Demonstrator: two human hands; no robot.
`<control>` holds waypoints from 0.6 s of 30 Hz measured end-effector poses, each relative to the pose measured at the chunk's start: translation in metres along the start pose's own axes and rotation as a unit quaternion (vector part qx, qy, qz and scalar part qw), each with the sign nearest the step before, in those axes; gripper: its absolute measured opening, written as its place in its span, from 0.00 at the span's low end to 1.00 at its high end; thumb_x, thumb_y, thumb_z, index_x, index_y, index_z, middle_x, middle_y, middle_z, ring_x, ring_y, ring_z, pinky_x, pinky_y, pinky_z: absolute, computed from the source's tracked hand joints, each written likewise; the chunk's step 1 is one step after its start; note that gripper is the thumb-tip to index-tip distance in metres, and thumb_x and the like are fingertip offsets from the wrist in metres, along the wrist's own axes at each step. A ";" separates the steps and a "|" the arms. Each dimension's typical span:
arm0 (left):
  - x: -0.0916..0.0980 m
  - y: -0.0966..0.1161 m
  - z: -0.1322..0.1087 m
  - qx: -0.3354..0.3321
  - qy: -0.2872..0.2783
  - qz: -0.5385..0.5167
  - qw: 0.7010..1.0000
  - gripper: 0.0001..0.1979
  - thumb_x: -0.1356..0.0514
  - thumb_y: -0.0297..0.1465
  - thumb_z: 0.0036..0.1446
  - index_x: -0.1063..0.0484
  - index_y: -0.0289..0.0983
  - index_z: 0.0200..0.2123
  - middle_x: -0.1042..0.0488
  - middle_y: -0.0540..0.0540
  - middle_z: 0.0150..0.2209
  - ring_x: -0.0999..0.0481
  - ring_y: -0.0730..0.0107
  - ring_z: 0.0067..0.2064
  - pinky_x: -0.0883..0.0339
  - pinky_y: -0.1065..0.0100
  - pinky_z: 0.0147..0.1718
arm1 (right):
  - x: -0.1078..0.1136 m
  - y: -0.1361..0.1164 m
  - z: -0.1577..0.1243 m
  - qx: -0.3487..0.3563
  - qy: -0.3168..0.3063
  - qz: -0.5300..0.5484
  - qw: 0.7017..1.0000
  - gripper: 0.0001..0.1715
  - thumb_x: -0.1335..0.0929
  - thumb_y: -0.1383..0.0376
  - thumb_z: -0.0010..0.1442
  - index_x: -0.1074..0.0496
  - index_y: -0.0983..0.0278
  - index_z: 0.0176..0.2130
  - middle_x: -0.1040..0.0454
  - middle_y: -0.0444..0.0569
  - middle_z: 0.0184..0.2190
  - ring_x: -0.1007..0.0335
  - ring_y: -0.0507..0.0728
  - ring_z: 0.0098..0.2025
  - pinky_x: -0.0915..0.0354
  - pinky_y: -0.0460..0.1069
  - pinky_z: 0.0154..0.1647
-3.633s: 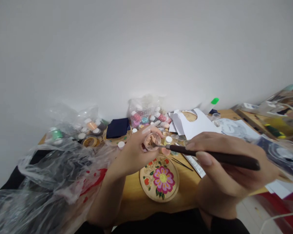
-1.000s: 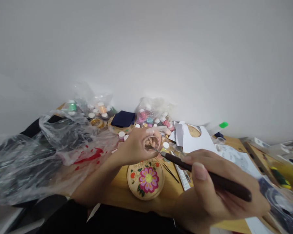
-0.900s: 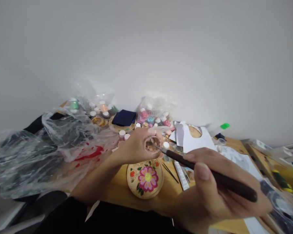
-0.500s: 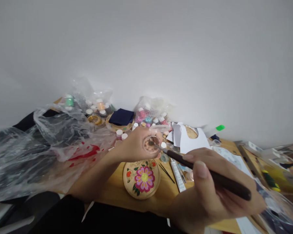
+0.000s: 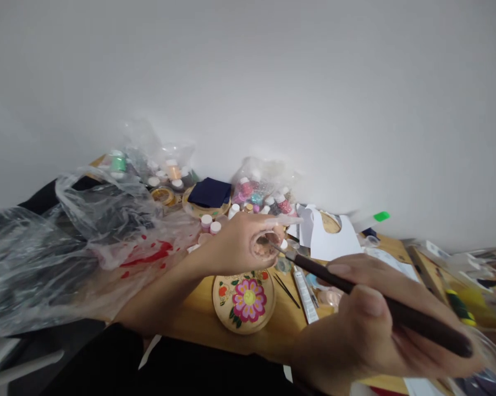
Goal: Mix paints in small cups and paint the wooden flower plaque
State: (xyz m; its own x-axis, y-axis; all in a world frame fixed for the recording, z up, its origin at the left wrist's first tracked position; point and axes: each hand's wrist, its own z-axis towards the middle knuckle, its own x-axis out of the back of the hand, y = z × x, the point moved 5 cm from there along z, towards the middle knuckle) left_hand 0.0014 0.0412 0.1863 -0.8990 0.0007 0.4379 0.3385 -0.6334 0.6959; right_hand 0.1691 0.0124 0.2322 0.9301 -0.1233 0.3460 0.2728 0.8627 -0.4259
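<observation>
Fingers of my left hand (image 5: 235,245) wrap round a small clear cup (image 5: 265,245), its opening tilted toward me, with pinkish-brown stuff inside. My right hand (image 5: 375,313) grips a dark-handled tool (image 5: 421,324) with a metal shaft. The tool's thin tip reaches to the mouth of the cup; its very end is hard to make out. Below my left hand, a round wooden piece (image 5: 244,302) painted with a pink flower lies on the wooden table (image 5: 198,324). A thin translucent item (image 5: 284,219) sticks out above the cup at my left hand.
Crumpled clear plastic (image 5: 33,275) and a red-stained sheet (image 5: 149,253) cover the left side. Bagged jars (image 5: 254,187) and a dark blue cloth (image 5: 209,192) are at the back. A white tube (image 5: 306,295), thin black sticks (image 5: 287,290) and cut white paper (image 5: 339,242) lie right of centre.
The view has shifted slightly. My right hand has moved right and the tool has drawn back a little from inside the cup. My left hand still holds the cup, now turned slightly.
</observation>
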 end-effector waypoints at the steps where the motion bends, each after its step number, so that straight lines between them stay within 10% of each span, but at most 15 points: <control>1: 0.000 0.000 0.000 0.004 0.000 -0.003 1.000 0.09 0.38 0.19 0.46 0.33 0.36 0.27 0.28 0.55 0.25 0.30 0.78 0.28 0.38 0.76 0.30 | 0.001 0.000 0.001 0.003 0.011 0.008 1.000 0.05 0.31 0.73 0.59 0.26 0.64 0.33 0.23 0.46 0.26 0.25 0.53 0.26 0.28 0.50 0.26; 12: -0.001 -0.003 0.000 0.019 -0.020 -0.013 1.000 0.07 0.39 0.20 0.47 0.33 0.37 0.28 0.28 0.53 0.26 0.30 0.77 0.28 0.38 0.75 0.29 | 0.001 0.004 -0.001 0.026 0.080 -0.006 0.996 0.05 0.31 0.70 0.58 0.25 0.64 0.30 0.25 0.45 0.22 0.29 0.53 0.21 0.29 0.51 0.23; 18: -0.001 -0.001 0.000 0.022 -0.029 -0.021 0.999 0.07 0.40 0.20 0.47 0.32 0.37 0.29 0.27 0.52 0.27 0.30 0.76 0.29 0.37 0.74 0.30 | -0.003 -0.002 0.001 0.004 0.021 -0.002 1.000 0.06 0.31 0.72 0.57 0.25 0.63 0.31 0.24 0.45 0.24 0.25 0.54 0.25 0.28 0.50 0.25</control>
State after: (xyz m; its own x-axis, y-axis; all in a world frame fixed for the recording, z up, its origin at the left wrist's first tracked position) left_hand 0.0014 0.0418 0.1849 -0.8960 0.0722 0.4381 0.3129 -0.5974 0.7384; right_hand 0.1654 0.0120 0.2326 0.9385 -0.1466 0.3127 0.2747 0.8655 -0.4188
